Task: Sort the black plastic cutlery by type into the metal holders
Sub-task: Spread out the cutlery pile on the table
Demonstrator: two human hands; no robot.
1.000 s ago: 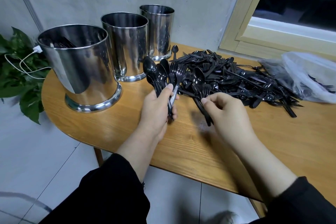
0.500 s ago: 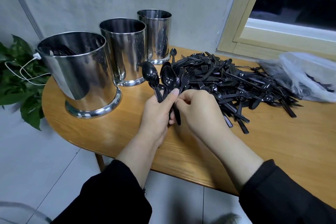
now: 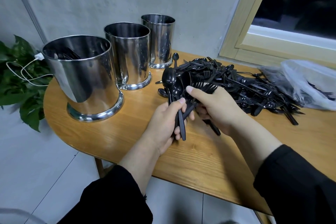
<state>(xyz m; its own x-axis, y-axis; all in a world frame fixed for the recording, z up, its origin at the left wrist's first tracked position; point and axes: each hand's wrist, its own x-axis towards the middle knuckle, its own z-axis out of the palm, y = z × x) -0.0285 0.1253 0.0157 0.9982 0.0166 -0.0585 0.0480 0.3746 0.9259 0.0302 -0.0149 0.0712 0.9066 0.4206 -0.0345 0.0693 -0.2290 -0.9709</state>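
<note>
Left grip (image 3: 164, 123) around spoons (image 3: 172, 85), bowls above thumb

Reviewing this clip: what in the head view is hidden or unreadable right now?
- Contents of the middle holder and far holder: their walls hide the insides.
- Cutlery in the near holder: dark, type unreadable.
- Contents of the plastic bag: cut off by the right edge.
- What the right hand grips: mostly behind the hand.
</note>
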